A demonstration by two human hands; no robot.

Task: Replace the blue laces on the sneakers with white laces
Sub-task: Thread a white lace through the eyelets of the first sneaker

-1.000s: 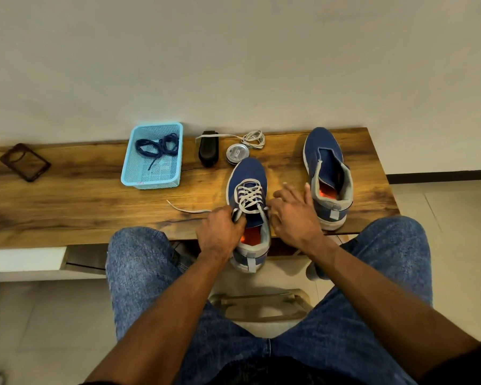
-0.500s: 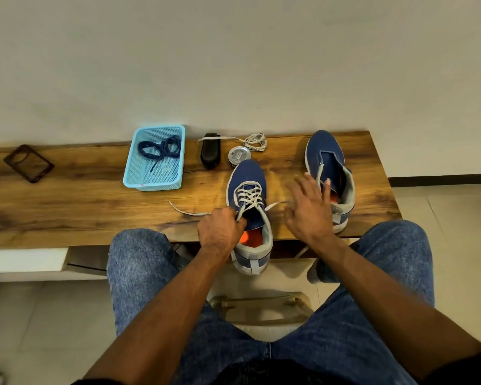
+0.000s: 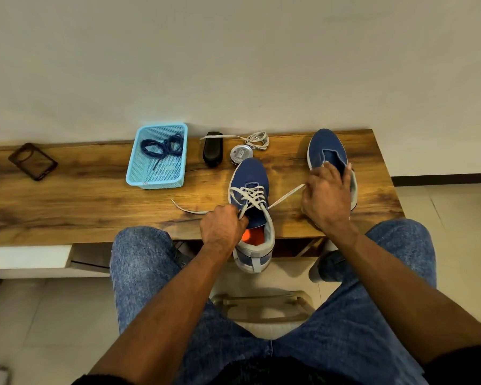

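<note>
Fingers of my left hand [image 3: 223,226] are gripping the lace [image 3: 250,196] on the near sneaker [image 3: 252,201]; my right hand [image 3: 326,198] is pinching its end, pulling toward two o'clock.

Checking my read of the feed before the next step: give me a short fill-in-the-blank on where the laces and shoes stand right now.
1. The blue laces lie inside the light blue ____.
2. The sneaker between the hands is laced with a ____ lace.
3. The right hand pulls a lace end out toward the person's ____ side.
4. The far sneaker on the wooden table has ____ laces in it.

Missing words: basket; white; right; no
</note>
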